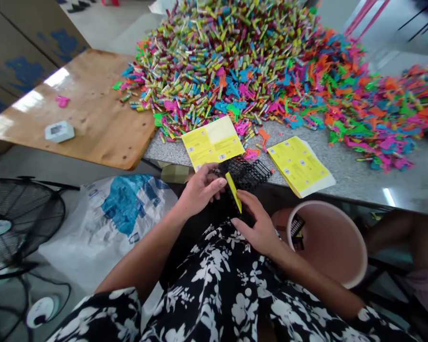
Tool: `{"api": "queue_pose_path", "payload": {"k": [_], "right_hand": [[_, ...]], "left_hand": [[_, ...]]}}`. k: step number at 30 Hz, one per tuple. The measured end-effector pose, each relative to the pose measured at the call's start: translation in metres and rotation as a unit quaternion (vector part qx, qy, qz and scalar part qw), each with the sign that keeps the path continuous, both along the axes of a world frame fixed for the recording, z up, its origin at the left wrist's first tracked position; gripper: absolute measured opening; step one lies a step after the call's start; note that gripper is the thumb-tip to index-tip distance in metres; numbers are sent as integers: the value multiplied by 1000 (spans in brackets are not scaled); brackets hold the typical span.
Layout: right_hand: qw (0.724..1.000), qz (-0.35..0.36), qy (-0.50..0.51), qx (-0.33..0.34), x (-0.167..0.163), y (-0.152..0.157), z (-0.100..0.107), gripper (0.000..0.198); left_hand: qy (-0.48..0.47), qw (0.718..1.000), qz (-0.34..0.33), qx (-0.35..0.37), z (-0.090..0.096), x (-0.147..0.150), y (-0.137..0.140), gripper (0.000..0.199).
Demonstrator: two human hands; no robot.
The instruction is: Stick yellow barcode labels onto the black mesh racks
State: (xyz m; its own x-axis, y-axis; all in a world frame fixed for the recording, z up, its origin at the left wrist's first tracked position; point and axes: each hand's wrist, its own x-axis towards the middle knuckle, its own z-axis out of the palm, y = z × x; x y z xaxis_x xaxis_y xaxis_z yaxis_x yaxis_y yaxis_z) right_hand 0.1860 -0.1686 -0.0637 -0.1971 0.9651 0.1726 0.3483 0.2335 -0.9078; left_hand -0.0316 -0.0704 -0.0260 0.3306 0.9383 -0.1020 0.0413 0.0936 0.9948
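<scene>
Between my hands a narrow yellow label (234, 192) stands tilted, seen nearly edge-on against something dark. My right hand (260, 225) holds it at its lower part, fingers on the far side and thumb nearer me. Close to its upper end, my left hand (203, 190) has curled fingers with the thumb pressed toward them; what they grip is hidden. Just beyond lie black plastic lattice pieces (248, 172) at the table edge. Sheets of yellow stickers flank them: one sheet (214, 141) behind my left hand, a folded stack (299, 166) to the right.
A large heap of colourful small plastic toys and tubes (214, 61) covers the grey speckled table (360, 183). At left stands a wooden board (103, 109) with a white device (59, 131). A pink bin (331, 242), plastic bag (128, 209) and fan (17, 223) surround me. Another person's arm (392, 232) shows at right.
</scene>
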Motion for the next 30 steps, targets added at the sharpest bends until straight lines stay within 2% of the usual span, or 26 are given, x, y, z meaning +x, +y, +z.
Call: {"api": "queue_pose_path", "payload": {"k": [3,6,8,12,17,22,24,28,30], "right_hand": [[985,5,143,-97,11,3,10,55],[967,6,213,-138,18,4,11,54],[973,-13,198,-122,22,2,9,53],[993,-65,93,-34,27,-5,6,54],[994,-106,1,35,29,-8,10,61],[990,-130,-18,42,25,-7,15,61],[992,-119,-9,47,23,-6,17,60],[995,-90,10,52,22,-4,20,61],[995,-86,19,46,21,-4,21,60]], "left_hand": [[-33,999,-28,-13,0,17,-1,76],[-41,998,-33,-45,3,38,-5,92],[-28,998,-33,-51,4,51,-8,103],[-28,998,-39,-33,0,68,-13,113],[-93,991,-89,-45,-2,68,-15,105],[-148,979,-128,-61,-3,59,-13,94],[-160,979,-113,-58,-5,58,-13,87],[-126,991,-27,-28,-10,59,-9,72],[-123,992,10,-37,-12,57,-4,62]]}}
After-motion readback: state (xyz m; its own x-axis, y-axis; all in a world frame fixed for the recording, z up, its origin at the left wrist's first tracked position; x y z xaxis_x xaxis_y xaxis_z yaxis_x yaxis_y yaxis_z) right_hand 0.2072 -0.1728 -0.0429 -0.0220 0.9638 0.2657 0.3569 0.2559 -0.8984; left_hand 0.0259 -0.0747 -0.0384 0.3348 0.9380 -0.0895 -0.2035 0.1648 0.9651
